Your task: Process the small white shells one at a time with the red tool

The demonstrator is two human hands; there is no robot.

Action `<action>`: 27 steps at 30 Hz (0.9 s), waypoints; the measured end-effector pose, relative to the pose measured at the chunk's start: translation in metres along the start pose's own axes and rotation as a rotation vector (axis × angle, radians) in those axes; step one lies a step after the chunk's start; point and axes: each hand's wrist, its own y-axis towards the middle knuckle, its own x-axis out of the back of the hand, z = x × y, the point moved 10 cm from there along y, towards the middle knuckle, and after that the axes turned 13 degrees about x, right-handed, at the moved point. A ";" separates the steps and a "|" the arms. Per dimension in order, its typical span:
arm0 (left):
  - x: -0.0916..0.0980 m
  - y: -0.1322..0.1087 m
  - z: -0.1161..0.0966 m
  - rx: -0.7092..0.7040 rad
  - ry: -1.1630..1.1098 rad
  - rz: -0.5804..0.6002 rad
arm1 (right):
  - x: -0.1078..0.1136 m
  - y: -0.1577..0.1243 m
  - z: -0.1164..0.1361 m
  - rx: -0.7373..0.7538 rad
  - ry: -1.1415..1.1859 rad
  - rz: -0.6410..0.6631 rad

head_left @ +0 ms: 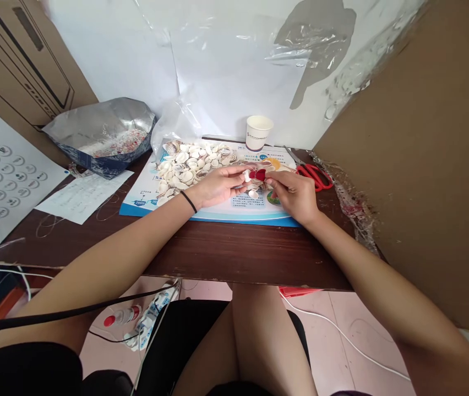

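My left hand (222,186) pinches a small white piece (246,176), too small to identify surely. My right hand (294,191) grips a dark red piece (258,175) shaped somewhat like a bow, which meets the white piece between the fingertips. Under and behind both hands lies a heap of pale seashells (189,165) on a printed blue and white sheet (218,212). One loose shell (253,194) rests just below the fingers. Red-handled scissors (317,177) lie to the right of my right hand.
Behind the shells stands a paper cup (259,132). At the left are an opened silver and blue bag (106,137) of small white and red bits and a handwritten paper (81,198). Cardboard (416,165) walls the right side. A dark cable (73,309) crosses below the table edge.
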 end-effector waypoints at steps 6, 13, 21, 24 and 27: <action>0.003 0.002 0.001 0.011 0.003 -0.010 | -0.005 -0.001 -0.004 -0.021 0.050 0.043; 0.004 0.003 0.002 0.020 -0.026 0.012 | -0.007 0.000 0.001 0.019 -0.022 0.019; 0.004 0.000 0.000 0.033 -0.075 -0.035 | -0.011 -0.003 0.005 0.046 -0.067 0.058; 0.009 -0.001 -0.002 0.020 -0.104 -0.074 | -0.014 -0.004 0.008 0.090 -0.071 0.089; 0.012 -0.002 -0.005 0.009 -0.120 -0.097 | -0.020 -0.006 0.007 0.101 -0.090 0.149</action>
